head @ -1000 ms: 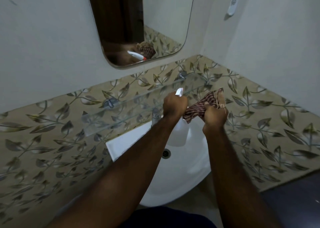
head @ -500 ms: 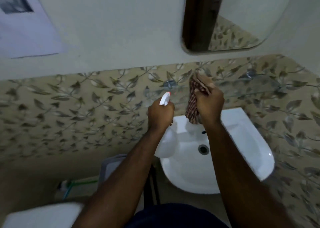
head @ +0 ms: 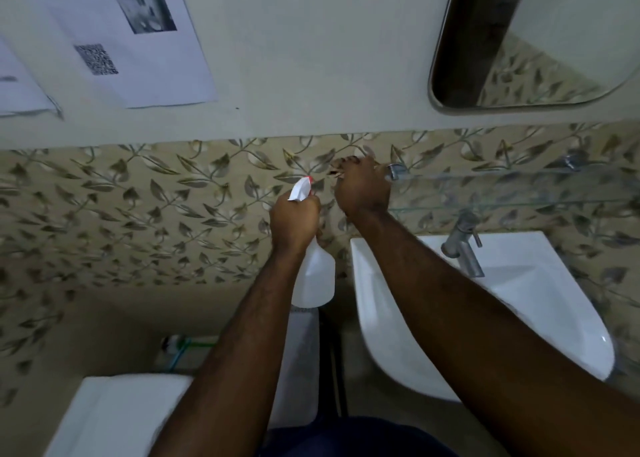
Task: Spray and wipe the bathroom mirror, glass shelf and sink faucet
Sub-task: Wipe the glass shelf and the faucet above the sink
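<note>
A white plastic spray bottle [head: 313, 276] is gripped by the left hand [head: 294, 217], fingers wrapped round the neck, the smooth translucent body hanging below the fist and the trigger head with its red-tipped nozzle angled up toward the leaf-patterned tiles [head: 138, 214]. The right hand [head: 362, 188] is closed into a fist at the left end of the glass shelf [head: 502, 193]; only a scrap of cloth [head: 335, 171] is glimpsed at the fingertips, the rest being hidden inside the fist. The fist is pressed close beside a shiny metal shelf bracket [head: 394, 171]; whether the glass itself is touched cannot be told.

The shelf is seen as a thin, clear pane with a greenish edge, run along the tiled wall to the right, above the sink. A matte grey metal faucet [head: 462, 245], cylindrical with a short side lever, is mounted at the back of the glossy white basin [head: 536, 293], which is rounded at the front and squared at the wall. Both are well apart from the hands.

Up at the top right, the mirror [head: 540, 40] with its rounded corner and thin frame is fixed to the plain painted wall. Printed paper sheets [head: 131, 37] are stuck flat at the upper left. A white toilet tank [head: 117, 415] is seen at the lower left.
</note>
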